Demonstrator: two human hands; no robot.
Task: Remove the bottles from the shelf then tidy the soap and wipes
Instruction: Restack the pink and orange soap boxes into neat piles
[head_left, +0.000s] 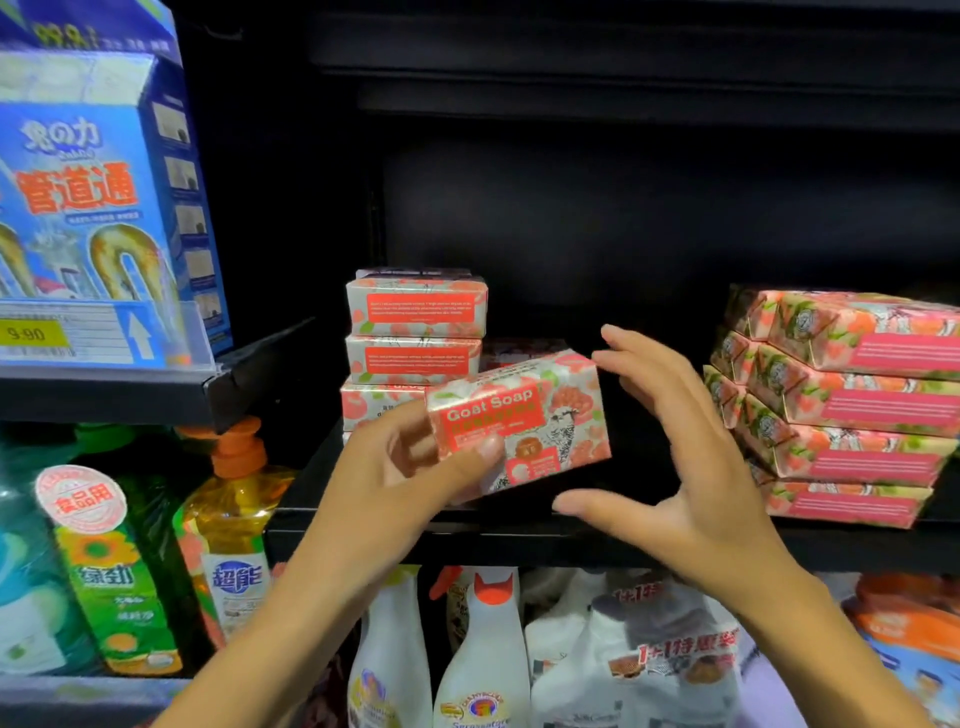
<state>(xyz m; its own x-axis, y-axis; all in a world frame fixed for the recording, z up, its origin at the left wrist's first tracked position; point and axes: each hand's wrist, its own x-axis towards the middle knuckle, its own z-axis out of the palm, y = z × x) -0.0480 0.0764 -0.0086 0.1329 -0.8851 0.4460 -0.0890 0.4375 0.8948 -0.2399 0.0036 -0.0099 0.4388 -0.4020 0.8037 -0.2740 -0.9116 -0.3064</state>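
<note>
My left hand grips a pink-and-white "Goat Soap" box by its left end, tilted above the black shelf. My right hand is spread open just right of the box, fingertips near its right end, whether touching I cannot tell. Behind the held box stands a stack of matching soap boxes. A taller, fanned stack of pink soap boxes sits at the shelf's right. No bottle stands on this shelf.
Blue drain-cleaner boxes stand on the upper left shelf with a price tag. Dish-soap bottles fill the lower left. White spray bottles and refill pouches stand below the shelf.
</note>
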